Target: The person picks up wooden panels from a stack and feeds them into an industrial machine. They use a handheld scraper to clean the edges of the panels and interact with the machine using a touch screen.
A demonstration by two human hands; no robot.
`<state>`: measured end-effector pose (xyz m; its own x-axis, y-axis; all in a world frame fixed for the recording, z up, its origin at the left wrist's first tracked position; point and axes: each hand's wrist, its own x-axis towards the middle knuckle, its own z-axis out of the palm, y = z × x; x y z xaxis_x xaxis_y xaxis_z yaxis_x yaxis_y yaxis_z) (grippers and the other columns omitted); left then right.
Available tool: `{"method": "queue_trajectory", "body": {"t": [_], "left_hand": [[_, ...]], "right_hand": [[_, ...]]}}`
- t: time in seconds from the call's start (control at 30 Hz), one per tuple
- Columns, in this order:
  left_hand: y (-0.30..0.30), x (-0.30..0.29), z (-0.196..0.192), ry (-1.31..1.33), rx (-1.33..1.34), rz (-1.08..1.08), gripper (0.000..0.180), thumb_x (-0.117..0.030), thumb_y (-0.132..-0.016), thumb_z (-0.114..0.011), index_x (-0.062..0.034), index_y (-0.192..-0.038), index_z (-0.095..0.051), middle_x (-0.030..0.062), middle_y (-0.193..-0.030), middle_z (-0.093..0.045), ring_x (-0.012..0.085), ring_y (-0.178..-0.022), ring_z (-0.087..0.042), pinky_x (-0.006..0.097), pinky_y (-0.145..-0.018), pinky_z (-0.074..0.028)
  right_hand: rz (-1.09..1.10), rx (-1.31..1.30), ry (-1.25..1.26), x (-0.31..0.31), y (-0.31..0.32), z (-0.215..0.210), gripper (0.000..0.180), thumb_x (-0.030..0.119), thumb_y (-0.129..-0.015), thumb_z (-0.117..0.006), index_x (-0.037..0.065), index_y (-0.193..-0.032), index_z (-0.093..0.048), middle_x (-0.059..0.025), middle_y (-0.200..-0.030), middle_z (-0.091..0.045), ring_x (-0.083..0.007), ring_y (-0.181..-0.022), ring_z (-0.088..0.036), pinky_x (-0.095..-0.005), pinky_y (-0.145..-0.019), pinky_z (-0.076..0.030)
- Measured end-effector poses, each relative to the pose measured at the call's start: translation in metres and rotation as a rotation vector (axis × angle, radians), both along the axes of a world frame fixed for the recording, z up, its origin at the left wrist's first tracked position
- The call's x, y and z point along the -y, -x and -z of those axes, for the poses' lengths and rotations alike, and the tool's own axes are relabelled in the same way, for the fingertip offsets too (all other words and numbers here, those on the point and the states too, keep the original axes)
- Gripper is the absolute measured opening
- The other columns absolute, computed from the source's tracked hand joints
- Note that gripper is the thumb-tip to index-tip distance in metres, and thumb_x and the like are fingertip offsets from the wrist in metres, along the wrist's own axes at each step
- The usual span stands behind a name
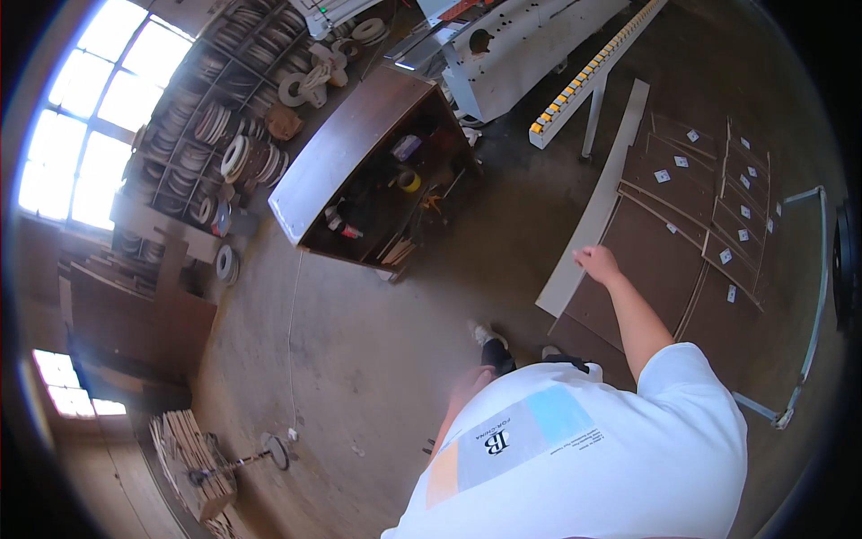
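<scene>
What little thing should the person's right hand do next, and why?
Maybe settle the fingertips of the right hand on the edge of the long pale strip. The hand is already right at that strip, which lies alongside the brown panels, though I can't tell whether it touches. The left hand is well away from it.

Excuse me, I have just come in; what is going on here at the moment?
Someone in a white T-shirt is standing beside brown panels, with small pale labels on several. Their right hand is at a long pale strip along the panels' left side; whether it grips the strip is unclear. The left hand is low by the body, with nothing visible in it. A cabinet stands ahead, to the left.
</scene>
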<state>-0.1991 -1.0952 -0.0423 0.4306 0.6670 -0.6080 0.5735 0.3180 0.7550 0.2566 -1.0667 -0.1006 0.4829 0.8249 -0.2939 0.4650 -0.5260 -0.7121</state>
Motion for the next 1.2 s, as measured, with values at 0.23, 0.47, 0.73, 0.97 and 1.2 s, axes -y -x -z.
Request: {"method": "queue_trajectory", "body": {"t": [0.23,0.47,0.73,0.97,1.2], "left_hand": [[-0.008,-0.207,-0.066,-0.367,-0.257,0.428,0.044,-0.041,-0.100,-0.051,-0.0100,-0.127,-0.065,0.0190,-0.124,-0.067,0.0355,-0.114,-0.064,0.044,-0.094,-0.051],[-0.033,-0.371,-0.005,-0.354,-0.219,0.574,0.035,-0.024,-0.094,-0.065,-0.0037,-0.122,-0.066,0.0169,-0.116,-0.072,0.0272,-0.110,-0.068,0.037,-0.094,-0.050],[-0.118,-0.504,0.030,-0.144,0.177,0.336,0.033,-0.016,-0.093,-0.068,-0.0022,-0.123,-0.065,0.0139,-0.114,-0.068,0.0240,-0.110,-0.063,0.032,-0.095,-0.048],[-0.225,-0.622,-0.056,-0.366,0.109,0.342,0.026,-0.012,-0.094,-0.066,0.0000,-0.117,-0.069,0.0103,-0.105,-0.072,0.0173,-0.093,-0.068,0.031,-0.083,-0.054],[-0.285,-0.904,-0.085,-1.172,0.020,-0.130,0.023,-0.015,-0.094,-0.067,-0.0045,-0.113,-0.069,0.0140,-0.101,-0.071,0.0284,-0.092,-0.068,0.037,-0.084,-0.052]], "right_hand": [[0.409,-0.288,-0.175,-0.112,0.031,0.025,0.038,0.040,-0.098,-0.060,0.003,-0.095,-0.070,-0.0024,-0.087,-0.072,-0.0122,-0.073,-0.067,-0.0288,-0.073,-0.052],[0.479,-0.001,-0.199,-0.210,-0.039,-0.031,0.042,0.047,-0.097,-0.060,0.006,-0.096,-0.069,-0.0015,-0.082,-0.070,-0.0139,-0.072,-0.065,-0.0313,-0.070,-0.051],[0.461,-0.052,0.128,-0.337,-0.145,-0.021,0.065,0.063,-0.095,-0.050,0.002,-0.097,-0.071,-0.0158,-0.091,-0.073,-0.0333,-0.089,-0.069,-0.0440,-0.078,-0.051],[0.224,0.169,0.487,-0.377,-0.155,-0.076,0.064,0.060,-0.097,-0.045,0.005,-0.086,-0.076,-0.0154,-0.087,-0.074,-0.0338,-0.086,-0.071,-0.0446,-0.076,-0.054],[0.218,0.107,0.414,-0.462,-0.150,-0.071,0.062,0.061,-0.094,-0.053,0.005,-0.075,-0.072,-0.0116,-0.076,-0.072,-0.0297,-0.076,-0.070,-0.0433,-0.070,-0.052]]}}
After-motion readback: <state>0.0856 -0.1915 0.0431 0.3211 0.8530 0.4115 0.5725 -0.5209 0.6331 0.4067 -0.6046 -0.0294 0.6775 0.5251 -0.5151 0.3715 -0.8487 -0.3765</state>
